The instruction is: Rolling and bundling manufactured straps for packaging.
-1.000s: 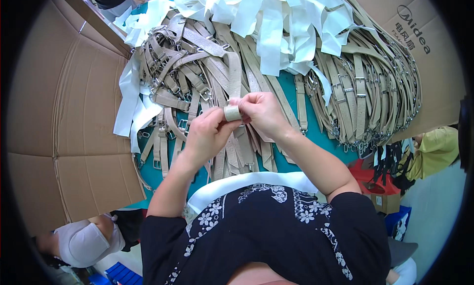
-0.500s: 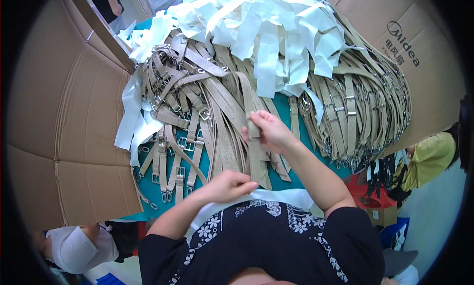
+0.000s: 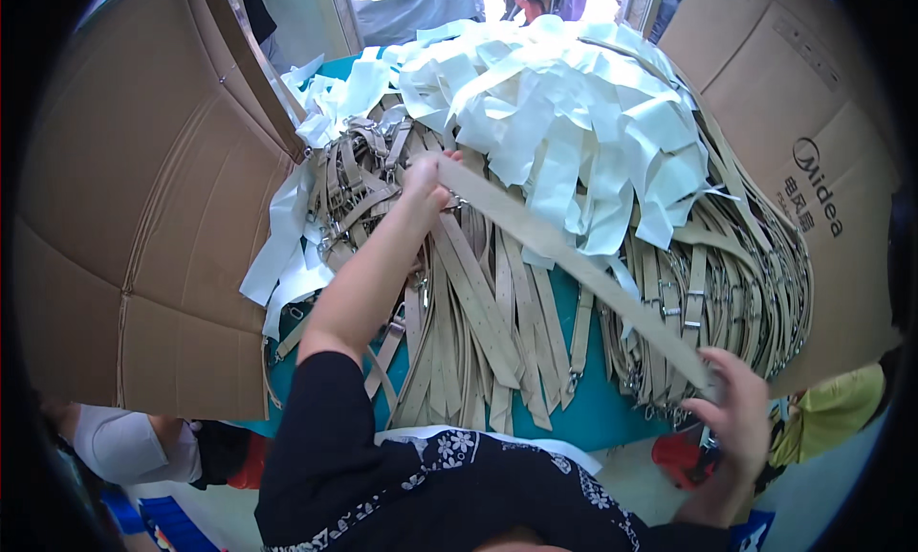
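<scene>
A: Teal table (image 3: 598,415) is showing lower centre. Hands?
B: Left hand (image 3: 427,177) is gripping a beige strap (image 3: 579,265), upper centre; right hand (image 3: 738,407) is pinching it, lower right. Strap's stretching diagonally between.

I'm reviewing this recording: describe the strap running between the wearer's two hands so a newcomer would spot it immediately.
Start at the big heap of white strips across the table's far side. Just in front, a long beige strap slants from the left hand down to the right hand. Unlike the piled straps nearby, it is held out nearly straight.
</scene>
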Tool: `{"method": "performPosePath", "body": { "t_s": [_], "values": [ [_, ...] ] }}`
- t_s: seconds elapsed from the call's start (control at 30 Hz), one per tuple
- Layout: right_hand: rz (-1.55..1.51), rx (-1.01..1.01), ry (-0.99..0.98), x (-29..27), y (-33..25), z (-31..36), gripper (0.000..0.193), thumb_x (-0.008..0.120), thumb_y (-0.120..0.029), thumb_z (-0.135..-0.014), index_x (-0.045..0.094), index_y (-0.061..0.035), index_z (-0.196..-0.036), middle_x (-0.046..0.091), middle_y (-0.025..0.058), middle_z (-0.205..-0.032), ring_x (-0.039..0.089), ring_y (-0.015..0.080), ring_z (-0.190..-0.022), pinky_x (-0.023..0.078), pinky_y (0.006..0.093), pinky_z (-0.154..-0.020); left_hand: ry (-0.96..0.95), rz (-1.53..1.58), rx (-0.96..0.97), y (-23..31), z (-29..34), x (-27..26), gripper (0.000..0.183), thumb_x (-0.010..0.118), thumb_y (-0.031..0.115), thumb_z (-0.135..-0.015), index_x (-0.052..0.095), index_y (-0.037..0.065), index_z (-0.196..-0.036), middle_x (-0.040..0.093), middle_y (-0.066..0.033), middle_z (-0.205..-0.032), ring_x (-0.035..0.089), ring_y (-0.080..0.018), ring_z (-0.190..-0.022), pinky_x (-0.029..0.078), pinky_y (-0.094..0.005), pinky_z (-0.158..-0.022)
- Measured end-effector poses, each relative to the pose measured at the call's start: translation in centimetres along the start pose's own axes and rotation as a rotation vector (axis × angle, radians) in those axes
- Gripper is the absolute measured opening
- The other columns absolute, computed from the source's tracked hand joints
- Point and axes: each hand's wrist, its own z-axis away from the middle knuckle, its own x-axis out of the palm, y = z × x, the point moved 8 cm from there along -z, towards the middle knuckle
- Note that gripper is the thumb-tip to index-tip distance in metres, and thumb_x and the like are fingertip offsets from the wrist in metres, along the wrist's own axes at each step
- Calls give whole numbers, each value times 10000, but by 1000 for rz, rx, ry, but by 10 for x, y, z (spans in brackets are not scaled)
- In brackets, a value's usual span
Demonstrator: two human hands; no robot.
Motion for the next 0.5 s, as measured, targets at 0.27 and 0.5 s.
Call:
{"method": "performPosePath", "body": {
  "t_s": [0.27, 0.5],
  "values": [
    [66, -77, 520, -126, 89, -63, 347, 537, -78, -834, 519, -8, -1173, 552, 84, -1070, 518, 161, -974, 384, 257, -851, -589, -520, 194, 89, -65, 295, 487, 424, 488, -884, 560, 44, -1030, 575, -90, -948, 557, -173, -878, 481, -359, -721],
    [575, 353, 548, -138, 150, -132, 363, 537, -270, -867, 523, -110, -1193, 550, 130, -1121, 526, 274, -1016, 394, 324, -886, -840, -1866, 906, 69, 0, 255, 313, 509, 359, -822, 638, 74, -837, 625, -90, -710, 582, -240, -640, 459, -353, -595]
  ]
}}
